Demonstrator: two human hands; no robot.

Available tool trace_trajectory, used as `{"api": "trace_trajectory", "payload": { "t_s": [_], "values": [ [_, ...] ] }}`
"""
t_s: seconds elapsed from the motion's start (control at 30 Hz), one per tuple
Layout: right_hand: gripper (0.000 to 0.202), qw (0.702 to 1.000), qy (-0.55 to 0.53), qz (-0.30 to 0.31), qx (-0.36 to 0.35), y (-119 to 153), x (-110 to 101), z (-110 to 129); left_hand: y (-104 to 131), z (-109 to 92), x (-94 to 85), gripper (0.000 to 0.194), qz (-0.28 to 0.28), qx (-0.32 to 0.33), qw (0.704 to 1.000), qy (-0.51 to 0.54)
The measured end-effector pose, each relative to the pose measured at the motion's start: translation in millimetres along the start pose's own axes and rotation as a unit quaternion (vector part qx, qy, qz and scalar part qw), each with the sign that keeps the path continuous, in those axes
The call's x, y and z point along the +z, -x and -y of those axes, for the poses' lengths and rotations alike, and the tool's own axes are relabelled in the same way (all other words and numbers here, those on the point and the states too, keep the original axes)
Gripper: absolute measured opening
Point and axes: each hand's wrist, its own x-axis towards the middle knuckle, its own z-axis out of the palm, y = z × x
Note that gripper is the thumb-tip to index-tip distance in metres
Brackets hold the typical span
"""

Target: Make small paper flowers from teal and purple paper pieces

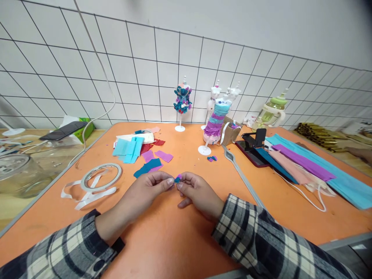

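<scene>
Orange counter (174, 240): the broad work surface, carrying everything here.
Crepe strips (305, 164): long bands of teal, purple and pink laid side by side at the far right of the counter.
Dressed mannequin (216, 120): a small white form on a stand, layered in blue and purple paper, beyond the hands; a second one (182, 100) covered in teal rosettes stands to its left.
Tape roll (101, 177): a flat white ring with loose tails, to the left of the hands.
Paper scraps (145, 155): cut squares of light blue, teal, purple and red, between the tape and the mannequins.
Left hand (151, 188): curled nearly closed, thumb and forefinger pinching the left edge of the paper bit.
Right hand (197, 192): likewise almost closed, fingertips pinching the other edge, little finger resting on the counter.
Paper bit (178, 178): a tiny blue and purple crumple held between both hands just above the counter; by the look of it featherlight, soft and easily torn, best gripped at its edges with fingertips only.
</scene>
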Motion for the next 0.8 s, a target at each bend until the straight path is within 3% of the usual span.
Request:
{"api": "trace_trajectory", "payload": {
  "t_s": [0.17, 0.33, 0.4, 0.57, 0.7, 0.8],
  "values": [
    [0.034, 0.998, 0.030, 0.054, -0.012, 0.0, -1.8, -3.4, 2.8, -3.9, -5.8, 0.039, 0.097, -0.052, 0.994, 0.016],
    [0.004, 0.980, 0.167, 0.083, -0.067, 0.0, -5.0, -4.1, 1.7, -11.4, -16.6, 0.033, 0.172, -0.099, 0.979, -0.036],
    [0.008, 0.952, 0.253, 0.098, -0.143, 0.6, -7.4, -0.6, 2.1, -13.4, -19.2, 0.030, 0.204, -0.107, 0.972, -0.050],
    [0.013, 0.841, 0.403, 0.181, -0.313, -2.2, -15.2, 3.8, 3.8, -15.2, -22.6, 0.025, 0.287, -0.129, 0.942, -0.113],
    [0.014, 0.784, 0.466, 0.207, -0.353, -4.8, -18.7, -2.1, 6.0, -14.3, -20.6, 0.024, 0.309, -0.134, 0.926, -0.170],
    [0.014, 0.769, 0.484, 0.184, -0.375, -2.7, -19.3, -3.6, 7.3, -10.8, -15.2, 0.028, 0.263, -0.116, 0.927, -0.241]
  ]
}}
